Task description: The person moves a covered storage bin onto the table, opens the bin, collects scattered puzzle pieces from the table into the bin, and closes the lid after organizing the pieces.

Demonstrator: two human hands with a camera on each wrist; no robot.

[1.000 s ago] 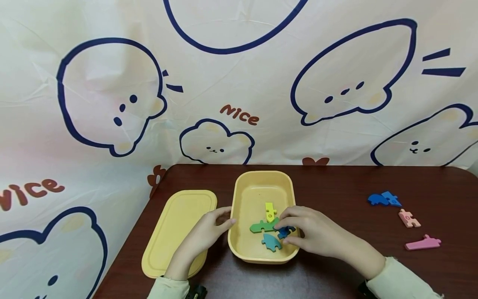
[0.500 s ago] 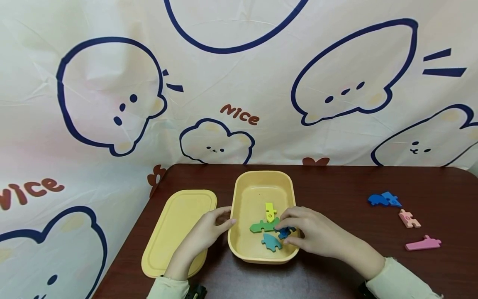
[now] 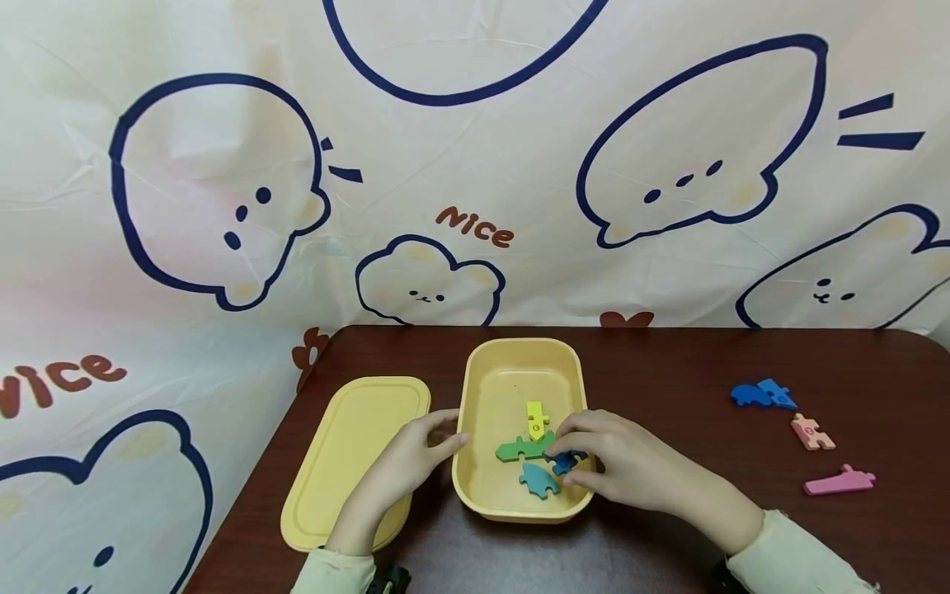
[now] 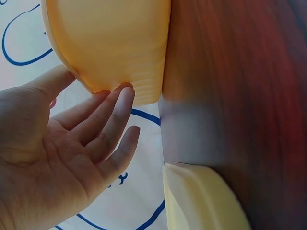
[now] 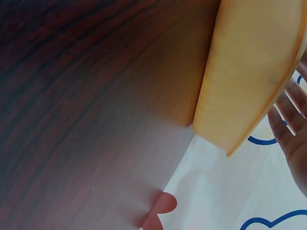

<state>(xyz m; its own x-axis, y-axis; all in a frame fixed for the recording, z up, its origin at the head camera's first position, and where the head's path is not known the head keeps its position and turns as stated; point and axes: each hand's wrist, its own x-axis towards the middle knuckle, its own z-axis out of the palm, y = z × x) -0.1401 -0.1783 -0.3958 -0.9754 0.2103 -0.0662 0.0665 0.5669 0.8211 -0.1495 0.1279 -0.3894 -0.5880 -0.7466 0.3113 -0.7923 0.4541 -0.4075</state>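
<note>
In the head view a yellow plastic box [image 3: 519, 356] stands on the table with several puzzle pieces inside. My left hand [image 3: 406, 459] holds its left side: the thumb lies at the rim, the fingertips [image 4: 125, 88] against the outer wall. My right hand [image 3: 631, 462] reaches over the right rim, with thumb and fingers about a dark blue puzzle piece [image 3: 566, 461] that they partly hide. Beside that piece lie a green one [image 3: 519, 450], a yellow one [image 3: 536, 419] and a teal one [image 3: 538, 482]. The right wrist view shows the box's outer wall [image 5: 249, 72] and some fingers at its rim.
A yellow lid [image 3: 356, 445] lies flat left of the box. On the table's right side are blue puzzle pieces [image 3: 751, 395], a light pink one [image 3: 811, 432] and a long pink one [image 3: 839, 481]. Behind the dark wooden table [image 3: 668, 371] hangs a printed white cloth [image 3: 549, 173].
</note>
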